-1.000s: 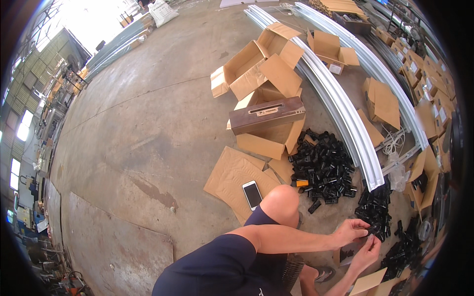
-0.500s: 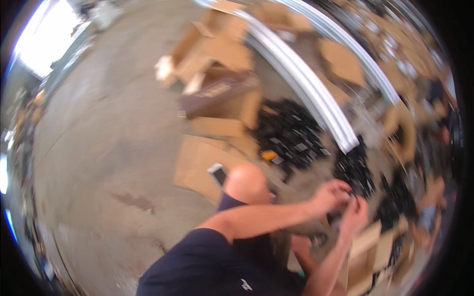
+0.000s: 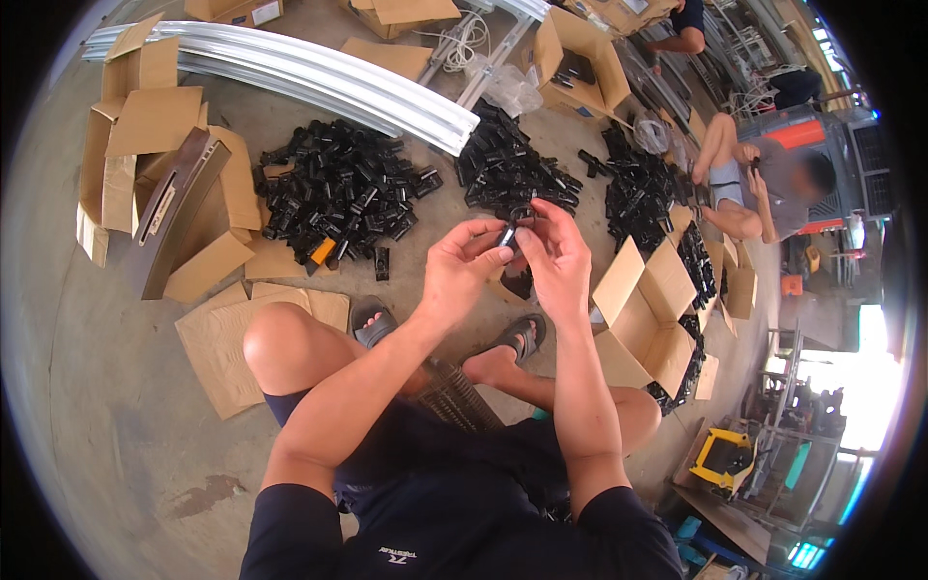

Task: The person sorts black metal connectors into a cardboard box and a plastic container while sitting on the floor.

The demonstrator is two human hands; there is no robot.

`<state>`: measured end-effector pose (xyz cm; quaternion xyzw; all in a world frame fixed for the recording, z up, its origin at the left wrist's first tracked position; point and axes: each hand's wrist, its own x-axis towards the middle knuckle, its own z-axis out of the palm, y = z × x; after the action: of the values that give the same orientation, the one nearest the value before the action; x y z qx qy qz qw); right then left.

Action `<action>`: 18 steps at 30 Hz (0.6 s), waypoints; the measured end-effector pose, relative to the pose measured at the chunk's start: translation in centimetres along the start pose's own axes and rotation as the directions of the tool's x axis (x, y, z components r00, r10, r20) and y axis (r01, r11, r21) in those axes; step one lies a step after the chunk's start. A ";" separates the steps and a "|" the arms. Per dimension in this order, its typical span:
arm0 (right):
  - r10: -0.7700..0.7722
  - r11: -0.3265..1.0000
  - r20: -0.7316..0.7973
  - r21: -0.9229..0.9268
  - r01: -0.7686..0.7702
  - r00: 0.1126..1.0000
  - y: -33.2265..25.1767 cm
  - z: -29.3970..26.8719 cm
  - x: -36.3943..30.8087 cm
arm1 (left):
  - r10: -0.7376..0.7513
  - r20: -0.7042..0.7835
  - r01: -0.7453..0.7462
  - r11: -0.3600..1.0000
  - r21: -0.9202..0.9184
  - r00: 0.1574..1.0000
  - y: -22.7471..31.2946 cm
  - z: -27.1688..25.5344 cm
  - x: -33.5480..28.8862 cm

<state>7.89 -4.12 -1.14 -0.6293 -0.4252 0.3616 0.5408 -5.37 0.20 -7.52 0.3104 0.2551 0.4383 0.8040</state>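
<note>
Right now both hands meet in front of the seated person's knees, above the concrete floor (image 3: 126, 406). The left hand (image 3: 462, 273) has its grip pinched on a small black plastic part (image 3: 507, 235), thumb and forefinger pressed on its near end. The right hand (image 3: 559, 253) curls over the same part from the other side, fingers closed on it, so the part sits held between the two hands.

Just beyond the hands lies a heap of black parts (image 3: 512, 169), with a second, wider heap (image 3: 338, 188) to the left and a third (image 3: 643, 188) to the right. Long pale metal rails (image 3: 309, 72) cross the floor behind the heaps. An open cardboard box (image 3: 652, 309) stands just right of the right forearm. Flattened cardboard (image 3: 222, 343) lies beside the left knee, and more open boxes (image 3: 159, 184) stand at the far left. Another person (image 3: 764, 188) sits on the floor at the right, well apart.
</note>
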 end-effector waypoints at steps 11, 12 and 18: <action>0.030 0.997 -0.048 -0.064 -0.034 0.998 -0.2 -0.5 0.5 | -0.114 0.091 0.121 0.990 -0.077 0.989 1.1 0.1 -0.1; 0.031 0.996 -0.050 -0.078 -0.035 0.998 -0.5 -0.4 0.6 | -0.120 0.096 0.128 0.988 -0.082 0.988 0.9 0.0 -0.1; -0.004 0.999 -0.107 -0.034 0.001 0.994 -0.1 -1.1 0.0 | -0.111 0.016 0.111 0.971 -0.210 0.994 0.5 0.1 -0.2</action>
<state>8.83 -4.51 -0.85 -0.6563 -0.4023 0.3195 0.5526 -5.67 0.24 -7.06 0.2098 0.2226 0.4166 0.8561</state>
